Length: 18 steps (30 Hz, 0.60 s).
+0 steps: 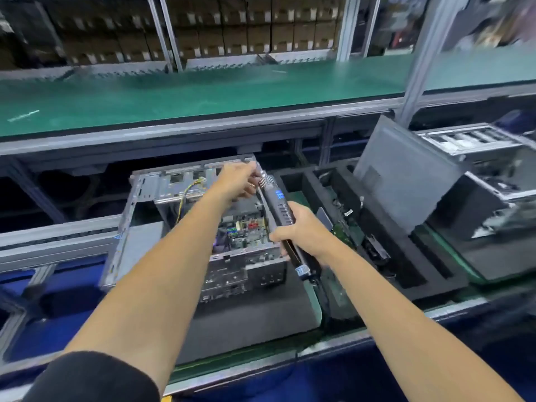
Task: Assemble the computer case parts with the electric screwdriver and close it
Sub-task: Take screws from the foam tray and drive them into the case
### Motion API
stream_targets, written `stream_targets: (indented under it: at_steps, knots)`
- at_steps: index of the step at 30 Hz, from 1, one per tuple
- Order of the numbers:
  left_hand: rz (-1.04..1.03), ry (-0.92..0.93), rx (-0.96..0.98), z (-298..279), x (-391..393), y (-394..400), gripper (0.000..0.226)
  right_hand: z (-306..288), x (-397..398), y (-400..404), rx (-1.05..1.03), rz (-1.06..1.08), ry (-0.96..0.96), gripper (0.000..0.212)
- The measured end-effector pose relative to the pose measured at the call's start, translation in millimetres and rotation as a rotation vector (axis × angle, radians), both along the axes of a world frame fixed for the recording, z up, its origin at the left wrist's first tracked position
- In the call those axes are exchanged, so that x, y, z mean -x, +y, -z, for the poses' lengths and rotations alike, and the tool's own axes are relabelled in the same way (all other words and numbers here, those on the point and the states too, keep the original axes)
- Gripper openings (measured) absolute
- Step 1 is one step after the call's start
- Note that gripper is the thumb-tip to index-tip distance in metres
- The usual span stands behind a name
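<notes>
Electric screwdriver (280,209), grey and slim, slanted up-left from gripping right hand (301,230) toward left hand (238,181) pinching its tip

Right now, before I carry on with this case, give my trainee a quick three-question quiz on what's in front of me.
1. True or false: the right hand grips the electric screwdriver.
2. Where is the left hand? A) at the screwdriver's tip by the far top edge of the open computer case; B) on the green shelf; C) on the grey side panel.
3. Fill in: the grey side panel is ___ the case.

Key: 1 true; 2 A; 3 off.
</notes>
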<state>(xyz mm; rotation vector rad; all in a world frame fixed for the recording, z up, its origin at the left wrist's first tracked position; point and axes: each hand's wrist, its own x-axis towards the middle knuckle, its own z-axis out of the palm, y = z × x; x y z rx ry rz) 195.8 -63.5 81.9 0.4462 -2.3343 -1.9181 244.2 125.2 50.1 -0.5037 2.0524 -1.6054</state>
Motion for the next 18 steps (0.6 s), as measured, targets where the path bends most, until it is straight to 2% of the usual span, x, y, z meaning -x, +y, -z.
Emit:
stream_targets:
  at_steps: [5,10,12,14,18]
  knots:
    - [0.028,-0.029,0.073,17,68,81,0.028,15,76,66,0.031,0.059,-0.066,0.032]
    - [0.092,-0.166,0.171,50,112,137,0.030,35,130,115,-0.011,0.085,-0.117,0.037]
    - [0.161,-0.241,0.350,73,125,150,0.023,44,144,129,-0.029,0.097,-0.146,0.037]
    - [0.265,-0.329,0.608,101,131,158,0.017,53,153,140,-0.060,0.092,-0.162,0.037]
    - [0.521,-0.475,1.087,157,128,175,0.017,71,167,152,-0.069,0.094,-0.193,0.048]
